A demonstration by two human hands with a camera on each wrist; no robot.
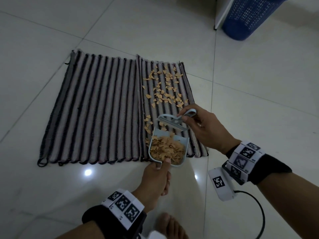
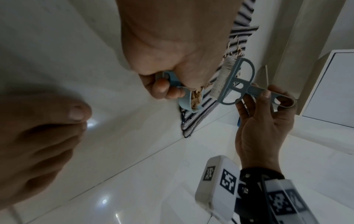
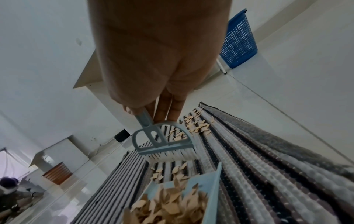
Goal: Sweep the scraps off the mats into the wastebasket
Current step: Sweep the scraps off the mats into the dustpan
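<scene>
Lying side by side on the tiled floor [image 1: 241,94], two striped mats [image 1: 96,107] are shown. A dustpan [image 1: 168,149], heaped with scraps [image 1: 165,87], is gripped by the left hand [image 1: 156,180] at the right mat's near edge. A brush [image 1: 174,121] is pinched by the right hand [image 1: 205,128] just beyond it. More scraps are scattered on the right mat. The blue wastebasket [image 1: 250,16] is seen well apart.

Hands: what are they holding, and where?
Left hand grips the dustpan by its handle. Right hand pinches the brush by its handle.
</scene>
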